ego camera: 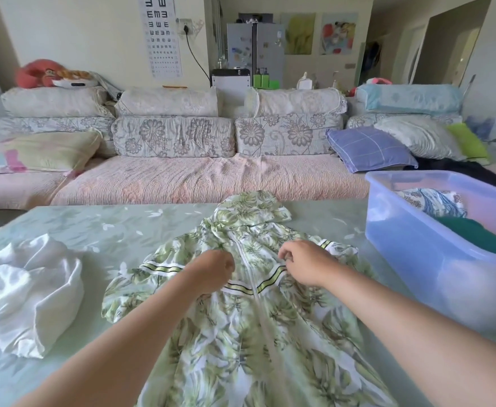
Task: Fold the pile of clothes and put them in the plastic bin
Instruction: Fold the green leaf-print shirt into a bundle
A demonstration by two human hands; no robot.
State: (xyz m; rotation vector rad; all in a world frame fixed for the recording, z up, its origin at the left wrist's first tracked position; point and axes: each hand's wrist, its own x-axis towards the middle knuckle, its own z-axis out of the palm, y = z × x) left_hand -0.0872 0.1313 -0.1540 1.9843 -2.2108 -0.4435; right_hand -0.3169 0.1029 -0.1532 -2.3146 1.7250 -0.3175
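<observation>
A long sofa (182, 177) with flowered cushions fills the middle band of the frame. In front of it, a table (94, 227) under a pale green leaf-print cover takes up the whole lower half.

A jacket (270, 333), white with green leaves, lies flat on the table at lower centre. Its hood points toward the sofa, its zip runs up the middle, and its hem runs off the bottom edge. Striped bands cross the chest and both sleeves.

The bin (411, 248), clear bluish plastic, stands on the table at the right edge, just beside the jacket's sleeve. Inside it lie a folded patterned cloth (434, 201) and a dark green one (472, 233).

A crumpled white garment (29, 292) sits on the table at the left, apart from the jacket. A blue checked pillow (370, 148) leans on the sofa at the upper right.

The left hand (214, 270) rests on the jacket's chest just left of the zip, its fingers curled into the cloth. The right hand (302, 262) sits just right of the zip, its fingers bent and pinching the fabric there.

An eye chart (160, 36) hangs on the wall at the upper centre-left.
</observation>
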